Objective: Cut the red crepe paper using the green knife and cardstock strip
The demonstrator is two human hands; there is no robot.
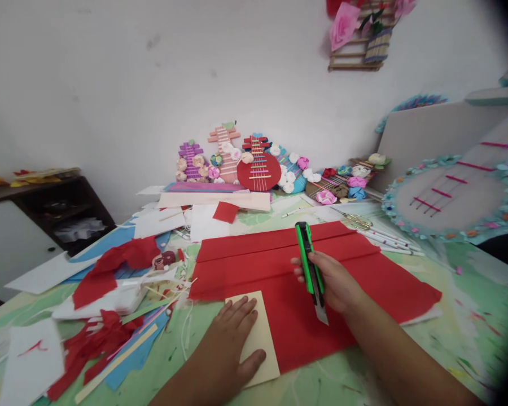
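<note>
Flat on a cream rectangular card point(266, 332) lies my left hand point(226, 347), fingers stretched out and thumb apart. That card rests over the lower left part of a large red sheet point(245, 256), which has fold lines across it. My right hand point(332, 279) is wrapped round a green and black box cutter point(308, 256). Its blade is out and points down toward me, above the red sheet; whether the tip touches the sheet I cannot tell.
Red scraps point(95, 344), blue paper strips and white sheets litter the left side. Scissors point(355, 220) and several white pens point(392, 241) lie at the back right. Small decorated paper lutes point(259, 172) lean on the wall; a larger lute-shaped piece point(461, 197) stands at right.
</note>
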